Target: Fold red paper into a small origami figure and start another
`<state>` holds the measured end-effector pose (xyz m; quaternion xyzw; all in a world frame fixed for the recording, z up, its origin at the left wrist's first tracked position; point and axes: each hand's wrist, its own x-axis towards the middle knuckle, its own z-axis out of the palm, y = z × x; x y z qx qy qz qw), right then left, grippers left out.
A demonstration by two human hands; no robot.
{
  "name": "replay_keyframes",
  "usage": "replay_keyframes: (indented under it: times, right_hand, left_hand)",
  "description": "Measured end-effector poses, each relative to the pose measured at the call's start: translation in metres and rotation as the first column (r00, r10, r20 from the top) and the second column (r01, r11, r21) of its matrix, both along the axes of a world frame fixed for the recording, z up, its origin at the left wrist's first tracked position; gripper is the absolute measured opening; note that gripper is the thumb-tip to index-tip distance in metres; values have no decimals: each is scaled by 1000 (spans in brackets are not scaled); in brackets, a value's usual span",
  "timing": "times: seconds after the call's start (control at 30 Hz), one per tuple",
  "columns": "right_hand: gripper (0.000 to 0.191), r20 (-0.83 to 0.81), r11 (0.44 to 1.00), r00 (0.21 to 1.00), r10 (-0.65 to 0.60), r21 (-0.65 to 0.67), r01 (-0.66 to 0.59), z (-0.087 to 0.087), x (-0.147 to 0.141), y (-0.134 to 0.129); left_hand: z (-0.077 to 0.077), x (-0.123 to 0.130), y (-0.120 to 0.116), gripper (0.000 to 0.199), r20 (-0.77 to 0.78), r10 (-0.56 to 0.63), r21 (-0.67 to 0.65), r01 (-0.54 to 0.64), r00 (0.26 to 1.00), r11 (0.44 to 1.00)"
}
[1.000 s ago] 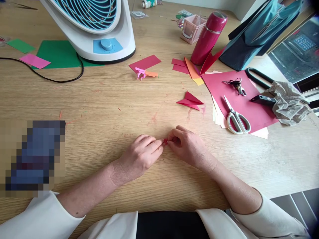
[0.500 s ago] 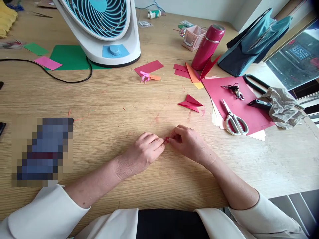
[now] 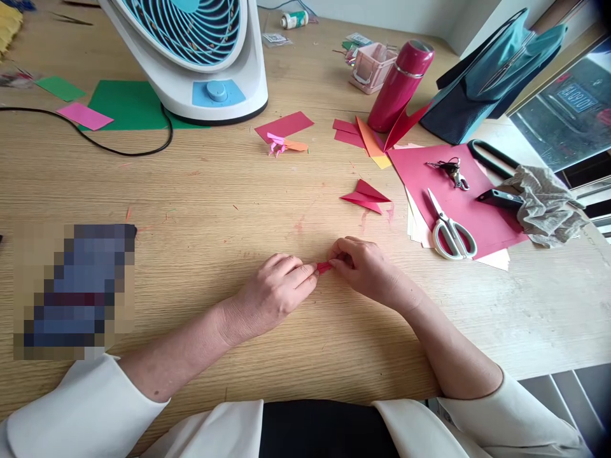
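Note:
Between my hands, low over the table, is a small red paper piece (image 3: 323, 268). The fingertips of my left hand (image 3: 284, 286) pinch its left end. My right hand (image 3: 360, 264) has thumb and forefinger closed on its right end. Most of the piece is hidden by the fingers, so its shape is hard to tell. Beyond my right hand lies a folded red paper shape (image 3: 365, 196). Farther back, a pink and orange paper figure (image 3: 286, 145) rests by a red paper rectangle (image 3: 285, 127).
White-handled scissors (image 3: 451, 232) lie on red sheets (image 3: 496, 222) at the right, near keys and a grey cloth (image 3: 548, 207). Behind stand a pink bottle (image 3: 401, 86), a bag (image 3: 482, 89) and a fan (image 3: 214, 95) with its cord. A blurred dark object (image 3: 81, 286) lies left.
My right hand has moved slightly right, away from my left hand, and more of the red paper shows between them. The whole view has shifted a little.

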<state>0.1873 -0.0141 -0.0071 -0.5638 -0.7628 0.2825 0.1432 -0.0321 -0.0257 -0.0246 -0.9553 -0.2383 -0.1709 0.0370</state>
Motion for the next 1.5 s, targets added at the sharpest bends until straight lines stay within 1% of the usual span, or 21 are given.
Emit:
replay_keyframes:
  times: [0.13,0.4,0.5,0.73,1.0,1.1,1.23,1.33,1.4,1.5]
  right_hand:
    - [8,-44,999,999,13,-41,-15,2,3,0]
    - [8,-11,998,1000,-14,-69,13,1,-3,-1]
    - [8,4,995,1000,-19,-95,20,2,-5,-2]
    - [10,38,994,998,-39,-103,43,5,-8,-5]
    - [9,69,997,997,-29,-65,33,1,-9,-7]
    - [8,84,997,995,-45,-59,50,1,-11,-6]
    - [11,120,996,991,-55,-62,63,3,-14,-4]
    - [13,135,997,989,-55,-41,61,2,-15,-4]
    - [12,124,998,991,-46,-25,50,0,-13,-5]
    - [8,71,1000,997,2,-3,-1,-4,-8,-8]
  left_hand:
    - [1,-1,0,26,14,-5,20,4,1000,1000]
    - [0,0,0,25,15,-7,-13,7,1000,1000]
    - [0,0,0,24,28,-11,-6,11,1000,1000]
    - [2,-1,-1,24,49,-11,28,9,999,1000]
    - [0,1,-1,25,38,5,10,-5,999,1000]
    - [-1,1,-1,24,36,6,4,-7,999,1000]
    - [-2,0,-1,22,25,5,-5,-5,1000,1000]
    - [-1,1,-1,22,17,-1,-22,1,1000,1000]
    - [-1,1,-1,21,16,5,-25,-4,1000,1000]
    - [-1,1,-2,21,12,15,-22,-14,1000,1000]
